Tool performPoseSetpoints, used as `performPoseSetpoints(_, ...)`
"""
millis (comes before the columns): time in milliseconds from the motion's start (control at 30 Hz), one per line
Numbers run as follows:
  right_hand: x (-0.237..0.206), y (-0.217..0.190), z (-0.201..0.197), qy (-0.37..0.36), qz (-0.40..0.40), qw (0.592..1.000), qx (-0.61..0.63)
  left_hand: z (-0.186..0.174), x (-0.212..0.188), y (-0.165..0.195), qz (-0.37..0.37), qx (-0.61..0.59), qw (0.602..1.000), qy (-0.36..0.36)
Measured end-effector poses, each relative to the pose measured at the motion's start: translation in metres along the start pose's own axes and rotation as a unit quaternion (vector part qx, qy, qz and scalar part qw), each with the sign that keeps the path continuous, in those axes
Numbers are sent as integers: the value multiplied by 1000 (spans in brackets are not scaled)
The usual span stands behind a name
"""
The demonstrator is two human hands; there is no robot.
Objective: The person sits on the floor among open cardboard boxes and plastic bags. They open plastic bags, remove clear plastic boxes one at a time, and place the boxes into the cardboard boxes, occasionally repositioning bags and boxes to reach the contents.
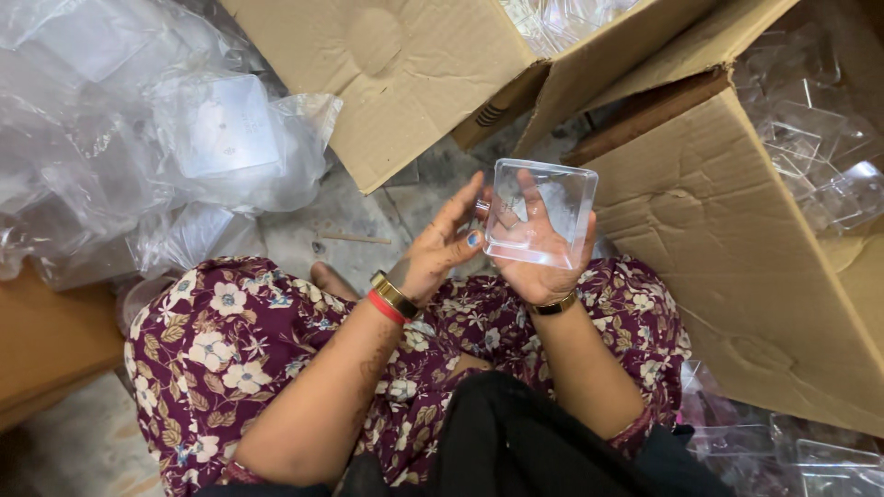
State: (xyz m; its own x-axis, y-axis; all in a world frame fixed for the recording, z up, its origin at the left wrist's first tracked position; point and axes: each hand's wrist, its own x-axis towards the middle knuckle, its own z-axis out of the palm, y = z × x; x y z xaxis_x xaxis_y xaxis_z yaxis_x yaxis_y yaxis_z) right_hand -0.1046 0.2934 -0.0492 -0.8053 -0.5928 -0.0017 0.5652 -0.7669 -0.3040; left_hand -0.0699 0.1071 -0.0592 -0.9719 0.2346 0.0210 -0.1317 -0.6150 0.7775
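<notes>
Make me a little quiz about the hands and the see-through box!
1. True or false: the clear plastic box rests in the right hand.
2. Which touches the box's left side? A) left hand B) plastic bag C) the floor
3. Fill in: both big boxes are made of ____.

Key: 1 true. 2 A. 3 cardboard.
</notes>
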Motion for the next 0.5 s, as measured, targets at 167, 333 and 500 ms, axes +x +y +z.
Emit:
performPoseSetpoints(167,1,-1,1,6,-2,999,-32,-3,4,1,52,-41,997,39)
performPoseSetpoints(333,4,-5,5,-2,-43,977,-211,-10,7,3,47,-46,990,124)
performPoseSetpoints(500,7,1,7,29,-107,951,-287,-4,7,-3,47,50,992,108)
